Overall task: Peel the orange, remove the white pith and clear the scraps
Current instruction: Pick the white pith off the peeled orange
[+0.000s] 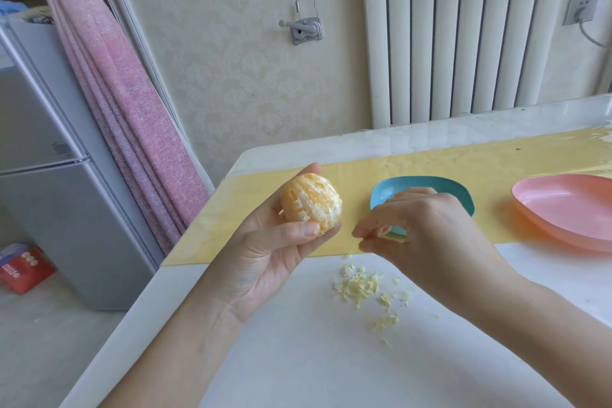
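Observation:
The peeled orange (311, 202), still streaked with white pith, sits in my left hand (265, 252); thumb in front and fingers behind grip it above the table's left part. My right hand (424, 228) hovers to its right, over the near rim of a blue dish (427, 185). Its fingertips are bunched together near the table, and whether they pinch a pith strand is too small to tell. A pile of pale pith scraps (361, 285) lies on the white table (298, 358) just below the right hand.
A pink dish (563, 209) stands at the right on the yellow mat (463, 159). The table's left edge runs diagonally, with a grey fridge (49, 175) and a pink curtain (126, 109) beyond it. A radiator (463, 26) lines the far wall.

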`<state>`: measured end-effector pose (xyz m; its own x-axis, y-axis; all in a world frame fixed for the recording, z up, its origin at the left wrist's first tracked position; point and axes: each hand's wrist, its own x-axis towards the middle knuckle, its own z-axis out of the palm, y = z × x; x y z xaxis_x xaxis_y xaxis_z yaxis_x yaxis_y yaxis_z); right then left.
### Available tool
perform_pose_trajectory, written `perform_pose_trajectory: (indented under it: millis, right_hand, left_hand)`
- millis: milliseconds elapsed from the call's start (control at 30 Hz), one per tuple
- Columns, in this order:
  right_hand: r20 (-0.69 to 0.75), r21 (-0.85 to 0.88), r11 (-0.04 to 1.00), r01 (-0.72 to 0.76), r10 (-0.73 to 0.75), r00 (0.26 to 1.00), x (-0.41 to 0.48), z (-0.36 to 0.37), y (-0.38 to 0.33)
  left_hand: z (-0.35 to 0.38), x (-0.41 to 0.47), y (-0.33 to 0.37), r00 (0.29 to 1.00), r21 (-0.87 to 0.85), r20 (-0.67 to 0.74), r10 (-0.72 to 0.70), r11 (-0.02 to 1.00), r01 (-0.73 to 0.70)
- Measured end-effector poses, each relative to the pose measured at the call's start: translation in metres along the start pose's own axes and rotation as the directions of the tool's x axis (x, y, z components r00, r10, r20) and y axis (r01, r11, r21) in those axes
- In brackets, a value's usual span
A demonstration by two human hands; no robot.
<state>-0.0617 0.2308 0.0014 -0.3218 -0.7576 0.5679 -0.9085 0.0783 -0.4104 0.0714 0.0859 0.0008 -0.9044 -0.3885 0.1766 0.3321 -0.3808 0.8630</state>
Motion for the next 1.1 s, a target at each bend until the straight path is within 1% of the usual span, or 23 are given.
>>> perform_pose_trajectory:
  millis: [33,100,167,267,433,500,567,733,833,867,933,1000,1100]
  right_hand:
    - [0.052,0.006,1.000,-0.031,0.030,0.998,0.000,-0.001,-0.002]
    - [0.091,0.006,0.998,-0.058,0.058,0.994,-0.001,-0.003,-0.003]
    - [0.089,-0.017,0.997,-0.079,0.081,0.993,0.000,-0.004,-0.005]
    - [0.086,-0.067,0.994,-0.091,0.096,0.992,0.000,-0.004,-0.003]
    - [0.078,-0.013,0.995,-0.097,0.097,0.992,-0.001,-0.002,0.000]
    - [0.028,0.010,0.998,-0.068,0.067,0.997,-0.002,0.001,0.002]
    - [-0.020,0.011,1.000,-0.025,0.025,0.999,-0.002,0.005,0.005]
    - [-0.164,0.048,0.997,0.062,-0.053,0.985,-0.001,0.000,0.003]
    - [-0.250,0.039,0.995,0.097,-0.084,0.965,0.000,-0.005,-0.001]
    - [-0.287,0.033,0.994,0.108,-0.094,0.953,0.000,-0.007,-0.002]
    - [-0.351,0.030,0.992,0.122,-0.104,0.931,0.000,-0.009,-0.004]
    - [-0.383,0.048,0.987,0.151,-0.122,0.916,-0.001,-0.012,-0.006]
    - [-0.397,0.079,0.968,0.240,-0.190,0.898,-0.002,-0.015,-0.008]
  left_hand:
    - [-0.001,0.000,0.000,1.000,0.027,0.007,0.014,1.000,-0.014]
    - [-0.002,0.000,0.001,0.999,0.085,0.007,0.046,0.995,-0.047]
    - [-0.002,0.000,0.002,0.996,0.179,-0.004,0.084,0.980,-0.082]
    - [0.001,-0.002,0.003,0.986,0.384,0.008,0.164,0.910,-0.155]
    - [0.006,-0.002,-0.001,0.949,0.522,0.048,0.312,0.802,-0.291]
    - [0.007,-0.002,-0.001,0.937,0.539,0.047,0.346,0.781,-0.316]
    - [0.007,-0.003,0.001,0.943,0.494,0.036,0.331,0.814,-0.305]
    - [0.000,-0.003,0.006,0.980,0.308,0.044,0.192,0.931,-0.196]
    - [0.000,-0.005,0.008,0.987,0.155,0.132,0.094,0.981,-0.114]
    - [0.000,-0.005,0.008,0.987,0.111,0.148,0.062,0.991,-0.079]
    - [0.002,-0.006,0.007,0.992,0.020,0.129,0.010,1.000,-0.013]
    - [0.003,-0.006,0.005,0.993,-0.050,0.113,-0.016,0.999,0.022]
    - [0.005,-0.007,0.006,0.995,-0.060,0.098,-0.027,0.998,0.033]
